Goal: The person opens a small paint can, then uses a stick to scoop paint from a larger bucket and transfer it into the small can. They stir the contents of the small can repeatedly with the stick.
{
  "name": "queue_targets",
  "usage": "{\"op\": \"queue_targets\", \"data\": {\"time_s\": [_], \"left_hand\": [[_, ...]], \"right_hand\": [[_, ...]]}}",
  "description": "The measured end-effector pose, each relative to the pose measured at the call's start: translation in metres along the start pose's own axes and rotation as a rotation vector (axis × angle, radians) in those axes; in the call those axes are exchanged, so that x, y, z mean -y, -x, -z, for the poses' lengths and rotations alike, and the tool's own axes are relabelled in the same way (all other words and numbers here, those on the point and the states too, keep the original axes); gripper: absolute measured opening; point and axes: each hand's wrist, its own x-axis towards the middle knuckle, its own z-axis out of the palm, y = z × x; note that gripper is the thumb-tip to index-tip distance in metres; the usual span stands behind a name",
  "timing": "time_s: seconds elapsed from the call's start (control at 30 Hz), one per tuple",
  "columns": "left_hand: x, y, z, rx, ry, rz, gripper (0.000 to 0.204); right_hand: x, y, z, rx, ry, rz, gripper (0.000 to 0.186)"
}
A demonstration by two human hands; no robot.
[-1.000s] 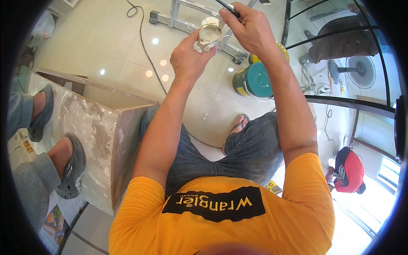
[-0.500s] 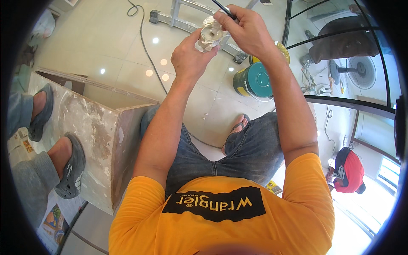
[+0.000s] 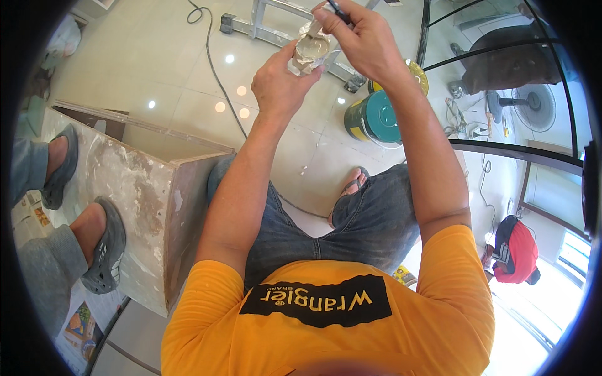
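Observation:
Near the top of the view, my left hand (image 3: 277, 80) is wrapped around a small cup (image 3: 311, 51) with a crumpled, pale, shiny rim. Greyish-beige paint-like liquid shows inside it. My right hand (image 3: 364, 39) pinches a slim brush (image 3: 339, 11) with a black handle. Its pale lower end is by the cup's far rim, partly hidden by my fingers, and I cannot tell whether it touches. Both forearms reach forward over my knees.
A green-lidded bucket (image 3: 381, 117) stands beyond my right knee, beside a yellow-lidded one (image 3: 415, 78). A metal ladder (image 3: 276, 31) and a cable (image 3: 218, 78) lie ahead. At left, another person's clog-shod feet (image 3: 103, 250) stand on a paint-stained wooden box (image 3: 135, 182). A person in red (image 3: 517, 250) bends at far right.
My right hand has moved slightly up and left, drawing the brush from the cup's middle to its far rim. My left hand and the cup stay nearly in place.

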Motion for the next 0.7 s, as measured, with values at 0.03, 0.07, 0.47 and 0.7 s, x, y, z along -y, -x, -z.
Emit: {"op": "queue_targets", "data": {"time_s": [0.03,0.07,0.47,0.7], "left_hand": [[0.0003,-0.0001,-0.0002,-0.003,0.001,-0.004,0.071],[0.0006,-0.0007,-0.0005,-0.010,0.005,-0.007,0.071],[0.0012,-0.0016,-0.0009,-0.016,0.054,0.005,0.069],[-0.0015,0.0003,0.0001,0.014,0.047,0.019,0.068]], "right_hand": [[0.0001,0.0003,0.0000,-0.028,0.050,-0.012,0.032],[-0.0003,0.0000,0.0015,-0.054,0.100,-0.022,0.032],[-0.0021,-0.0004,0.0048,-0.017,0.241,-0.045,0.032],[-0.0010,-0.0003,-0.0014,0.048,-0.005,-0.020,0.033]]}}
